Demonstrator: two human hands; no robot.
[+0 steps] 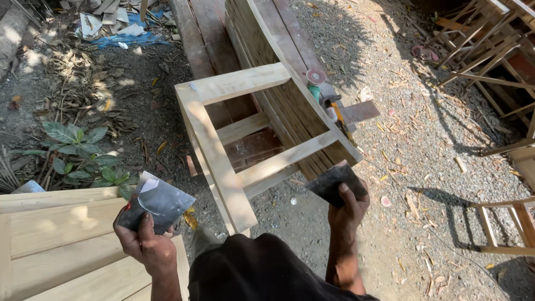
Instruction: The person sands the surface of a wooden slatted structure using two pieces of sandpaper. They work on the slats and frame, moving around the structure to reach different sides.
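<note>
Low in the frame, left of centre, the left hand (pixel 146 242) is closed with its thumb on top of a dark sheet of sandpaper (pixel 157 203), grey and curled at its upper edge. Lower right of centre, the right hand (pixel 348 206) is clamped round a second, smaller dark piece (pixel 333 181), fingers wrapped and thumb pressed on its face, just beside the near corner of the bare wooden frame (pixel 223 150). So there are two abrasive pieces, one per hand, and neither lies against the wood at this moment.

Judging by that, the step in hand is the readying of the paper (it looks like one sheet divided, though the torn edges are too dark to be sure). Rubbing down would call for bringing a piece flat onto a rail and steadying the frame with the other hand.

One pale unfinished frame stands at centre, leaning on a stack of long planks (pixel 267 44) that runs to the top of the frame. One angle grinder (pixel 326 97) with a reddish disc lies on the planks, right of the frame's top rail. One slatted panel (pixel 61 245) of light wood fills the lower left corner. More wooden frames (pixel 490 50) stand at the upper right, and one more (pixel 504 226) at the right edge.
</note>
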